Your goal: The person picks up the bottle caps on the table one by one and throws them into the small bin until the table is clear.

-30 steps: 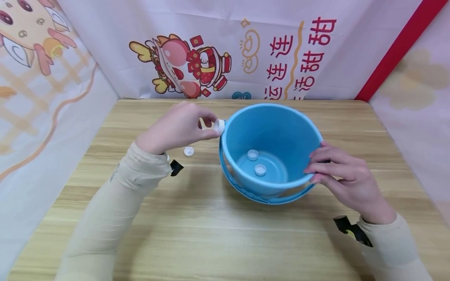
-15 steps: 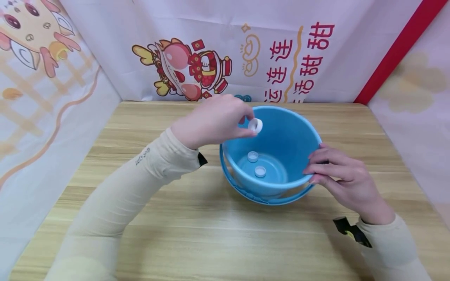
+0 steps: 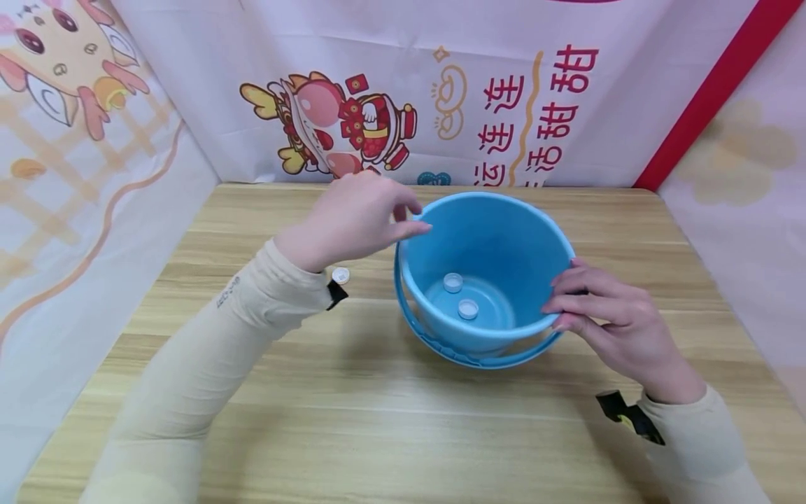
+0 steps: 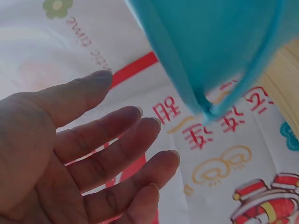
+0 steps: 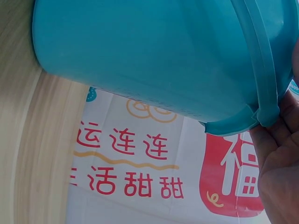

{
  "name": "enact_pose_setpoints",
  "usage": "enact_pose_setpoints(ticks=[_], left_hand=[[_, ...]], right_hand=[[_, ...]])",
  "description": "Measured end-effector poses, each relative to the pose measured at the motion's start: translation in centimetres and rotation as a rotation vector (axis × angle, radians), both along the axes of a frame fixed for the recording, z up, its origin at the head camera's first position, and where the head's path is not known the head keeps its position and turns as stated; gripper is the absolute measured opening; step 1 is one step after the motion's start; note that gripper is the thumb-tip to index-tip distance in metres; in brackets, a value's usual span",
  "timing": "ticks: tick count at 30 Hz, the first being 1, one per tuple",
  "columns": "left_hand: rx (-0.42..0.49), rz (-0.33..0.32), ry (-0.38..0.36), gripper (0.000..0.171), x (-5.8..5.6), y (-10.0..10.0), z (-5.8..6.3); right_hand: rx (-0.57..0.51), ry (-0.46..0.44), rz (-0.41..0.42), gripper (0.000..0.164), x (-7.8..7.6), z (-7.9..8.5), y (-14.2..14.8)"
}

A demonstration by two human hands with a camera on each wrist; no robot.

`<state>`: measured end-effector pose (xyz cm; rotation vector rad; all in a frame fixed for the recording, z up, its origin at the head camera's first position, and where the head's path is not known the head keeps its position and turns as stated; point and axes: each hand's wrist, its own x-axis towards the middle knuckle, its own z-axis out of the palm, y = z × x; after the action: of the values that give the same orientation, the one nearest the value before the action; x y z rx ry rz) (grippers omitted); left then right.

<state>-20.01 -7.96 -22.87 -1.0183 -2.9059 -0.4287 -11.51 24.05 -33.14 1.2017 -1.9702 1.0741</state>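
Observation:
A blue bucket (image 3: 497, 234) stands on the wooden table, its handle (image 3: 441, 348) hanging down along the near side. Two white bottle caps (image 3: 453, 283) show on the bucket's floor. My right hand (image 3: 613, 315) grips the right side of the rim, fingers inside and thumb outside. At the left rim hovers my left hand (image 3: 359, 217), with nothing between thumb and fingers. The left wrist view shows its fingers (image 4: 112, 163) loosely bent and spread apart beside the bucket. Another white cap (image 3: 341, 275) lies on the table, just past the left cuff.
The wooden table (image 3: 390, 427) ends at a white printed cloth backdrop (image 3: 378, 42), with cloth walls on both sides. A black strap piece (image 3: 336, 294) sticks out from the left cuff, another (image 3: 630, 416) from the right.
My left hand carried a white cap over the bucket and let it go, then drew back left to the rim. The right hand keeps its hold on the rim.

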Motion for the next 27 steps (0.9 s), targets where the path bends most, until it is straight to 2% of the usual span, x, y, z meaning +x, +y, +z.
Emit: enact_pose_setpoints(ticks=[4, 10, 13, 17, 20, 23, 27], left_hand=[[0.026, 0.043, -0.022, 0.03, -0.4, -3.1, -1.4], [0.03, 0.152, -0.076, 0.025, -1.1, -8.9, -5.0], [0.05, 0.202, -0.126, 0.024, -1.4, -11.9, -7.0], [0.064, 0.261, -0.23, 0.024, -1.8, -15.4, -9.6], [0.041, 0.307, -0.286, 0.032, -2.0, -17.1, -11.6], [0.004, 0.337, -0.311, 0.045, -2.0, -18.2, -13.4], [-0.009, 0.337, -0.337, 0.053, -2.3, -18.7, -15.3]], right_hand=[[0.001, 0.003, 0.002, 0.039, 0.0, 0.1, -0.1], [-0.005, 0.01, 0.01, 0.038, 0.1, 0.4, -0.5], [-0.001, 0.006, 0.011, 0.038, 0.1, 0.4, -0.5], [0.009, 0.001, 0.007, 0.039, 0.1, 0.4, -0.4], [0.012, -0.008, 0.008, 0.037, -0.1, 0.0, -0.1], [0.018, -0.019, 0.008, 0.037, -0.2, -0.2, 0.2], [0.025, -0.023, -0.005, 0.038, 0.0, -0.1, 0.1]])
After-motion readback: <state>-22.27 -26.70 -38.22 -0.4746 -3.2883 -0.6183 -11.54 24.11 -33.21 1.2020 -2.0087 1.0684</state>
